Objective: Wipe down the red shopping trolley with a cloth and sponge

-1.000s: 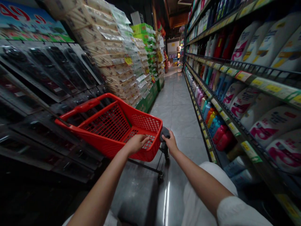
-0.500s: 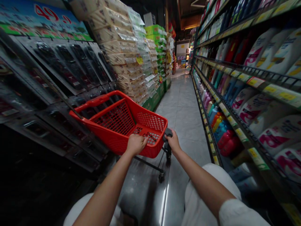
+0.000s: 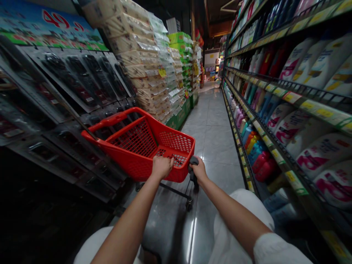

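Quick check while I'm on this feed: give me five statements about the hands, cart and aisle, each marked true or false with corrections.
1. The left hand is at the cart's near rim. True.
2. The right hand hangs free. False: it grips a dark grey piece at the cart's corner.
3. Bottles line the right-hand shelves. True.
4. The cart is blue. False: it is red.
5. Green packs stand left of the aisle. True.

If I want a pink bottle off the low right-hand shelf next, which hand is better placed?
Probably the right hand: it's nearer the pink bottles, though it would have to release the dark grey corner piece of the red cart. The left hand is farther away, at the cart's near side.
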`<action>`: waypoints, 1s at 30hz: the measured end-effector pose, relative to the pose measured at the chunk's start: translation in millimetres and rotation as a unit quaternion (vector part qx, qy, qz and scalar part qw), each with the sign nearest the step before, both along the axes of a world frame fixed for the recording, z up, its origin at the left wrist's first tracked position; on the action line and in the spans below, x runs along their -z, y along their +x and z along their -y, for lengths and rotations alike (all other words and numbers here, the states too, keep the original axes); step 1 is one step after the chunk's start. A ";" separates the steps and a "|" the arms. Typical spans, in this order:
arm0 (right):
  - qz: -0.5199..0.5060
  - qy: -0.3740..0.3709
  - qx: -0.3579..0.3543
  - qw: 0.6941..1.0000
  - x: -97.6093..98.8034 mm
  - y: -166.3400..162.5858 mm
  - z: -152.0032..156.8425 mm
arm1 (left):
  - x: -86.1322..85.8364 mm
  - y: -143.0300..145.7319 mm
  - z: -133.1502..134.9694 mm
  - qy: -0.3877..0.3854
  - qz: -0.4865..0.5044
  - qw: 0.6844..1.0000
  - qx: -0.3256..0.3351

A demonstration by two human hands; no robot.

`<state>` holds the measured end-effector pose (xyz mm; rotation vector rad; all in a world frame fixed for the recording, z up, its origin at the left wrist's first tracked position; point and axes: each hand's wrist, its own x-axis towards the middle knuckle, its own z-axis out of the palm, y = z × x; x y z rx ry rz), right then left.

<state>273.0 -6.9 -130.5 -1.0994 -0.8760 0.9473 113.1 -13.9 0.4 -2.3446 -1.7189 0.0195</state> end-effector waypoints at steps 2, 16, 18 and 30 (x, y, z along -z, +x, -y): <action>0.014 0.036 0.022 0.999 -11.8 5.9 1.3 | -0.2 3.3 -2.0 -0.001 -0.003 1.000 0.004; 0.011 0.055 0.072 0.996 3.8 -7.9 23.6 | 7.0 21.5 -16.8 0.013 0.024 1.000 0.004; 0.035 0.085 0.073 0.993 0.6 -4.3 23.1 | 6.8 23.1 -17.5 0.008 0.019 1.000 0.003; 0.206 0.090 0.057 0.973 -2.0 5.7 57.9 | 5.3 36.2 -9.3 0.003 0.014 1.000 0.010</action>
